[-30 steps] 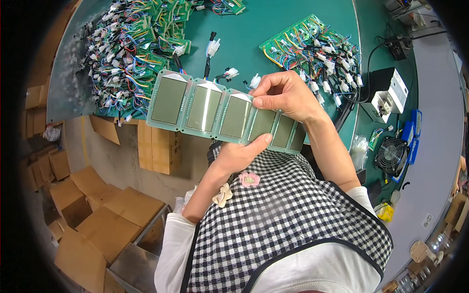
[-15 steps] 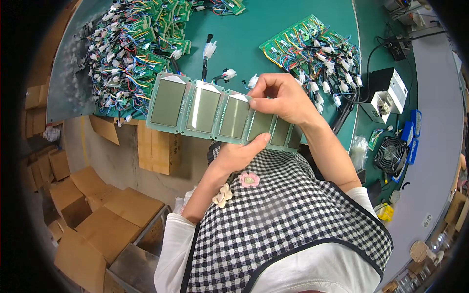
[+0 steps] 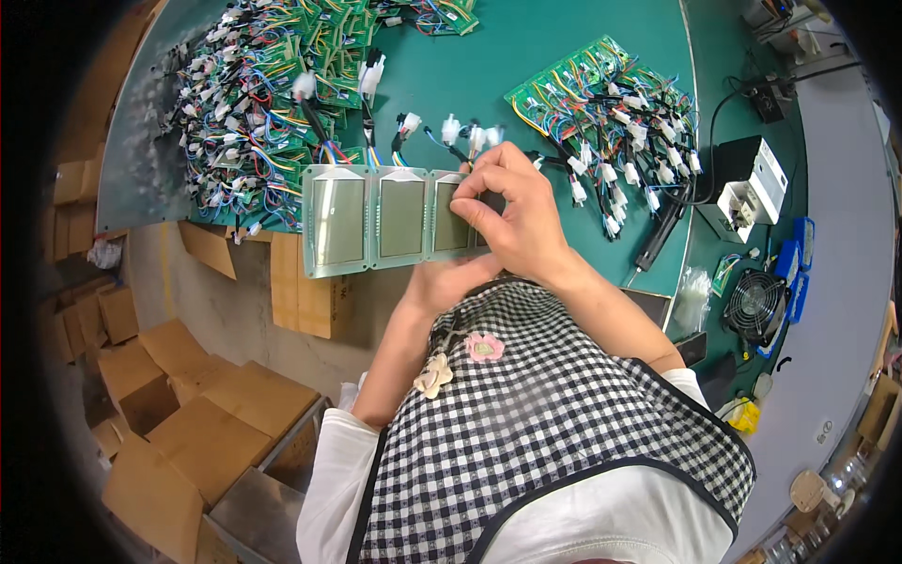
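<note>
A joined strip of green circuit boards with grey LCD screens (image 3: 402, 218) is held up at the table's near edge. My left hand (image 3: 453, 282) grips the strip from below, its thumb near the lower edge and its other fingers hidden behind. Over one of the screens toward the right, my right hand (image 3: 512, 211) has thumb and forefinger pinched together; whether something small is between them cannot be made out. Wires with white connectors (image 3: 371, 80) stick out behind the strip's top edge. My right hand covers the strip's right part.
A heap of wired circuit boards (image 3: 254, 113) fills the table's left side; another wired panel (image 3: 601, 113) lies at the right. Beyond it are a soldering iron (image 3: 662, 235), a white-and-black box (image 3: 747, 188) and a fan (image 3: 754, 296). Cardboard boxes (image 3: 207, 414) stand on the floor at left.
My right hand has moved left and slightly down across the strip, covering more screens. The strip has turned closer to level, and its left end has moved right and down.
</note>
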The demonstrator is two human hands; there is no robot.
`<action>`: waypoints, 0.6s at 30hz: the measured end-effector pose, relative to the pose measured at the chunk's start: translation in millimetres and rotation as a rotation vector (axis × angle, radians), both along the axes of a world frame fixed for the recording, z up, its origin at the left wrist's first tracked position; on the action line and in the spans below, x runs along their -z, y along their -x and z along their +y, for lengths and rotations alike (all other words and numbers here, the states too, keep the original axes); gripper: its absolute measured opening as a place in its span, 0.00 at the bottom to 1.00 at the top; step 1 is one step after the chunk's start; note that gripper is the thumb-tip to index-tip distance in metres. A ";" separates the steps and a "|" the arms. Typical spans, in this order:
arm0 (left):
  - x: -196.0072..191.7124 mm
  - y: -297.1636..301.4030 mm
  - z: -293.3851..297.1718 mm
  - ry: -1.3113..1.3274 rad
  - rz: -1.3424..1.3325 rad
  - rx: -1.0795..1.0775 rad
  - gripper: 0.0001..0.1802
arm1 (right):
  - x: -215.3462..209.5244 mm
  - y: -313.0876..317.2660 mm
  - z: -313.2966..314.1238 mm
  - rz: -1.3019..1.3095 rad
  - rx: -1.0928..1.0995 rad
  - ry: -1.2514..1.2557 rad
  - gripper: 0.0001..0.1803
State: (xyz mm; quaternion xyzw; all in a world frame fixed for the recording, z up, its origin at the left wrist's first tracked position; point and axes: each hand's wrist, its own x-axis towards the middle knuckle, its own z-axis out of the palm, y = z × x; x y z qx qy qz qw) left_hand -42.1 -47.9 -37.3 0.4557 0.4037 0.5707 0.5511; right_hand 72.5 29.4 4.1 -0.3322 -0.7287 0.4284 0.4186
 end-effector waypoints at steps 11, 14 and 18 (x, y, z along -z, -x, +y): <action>-0.3 24.2 -4.3 0.235 -0.529 -0.091 0.18 | 27.2 -105.6 6.8 0.355 -0.116 0.796 0.05; -2.6 25.7 3.3 0.250 -0.448 -0.225 0.17 | 134.5 -120.3 -8.5 -0.597 0.161 0.629 0.10; -11.7 19.1 8.6 0.338 -0.205 -0.374 0.14 | 148.7 -108.4 -22.9 -0.860 0.406 0.309 0.18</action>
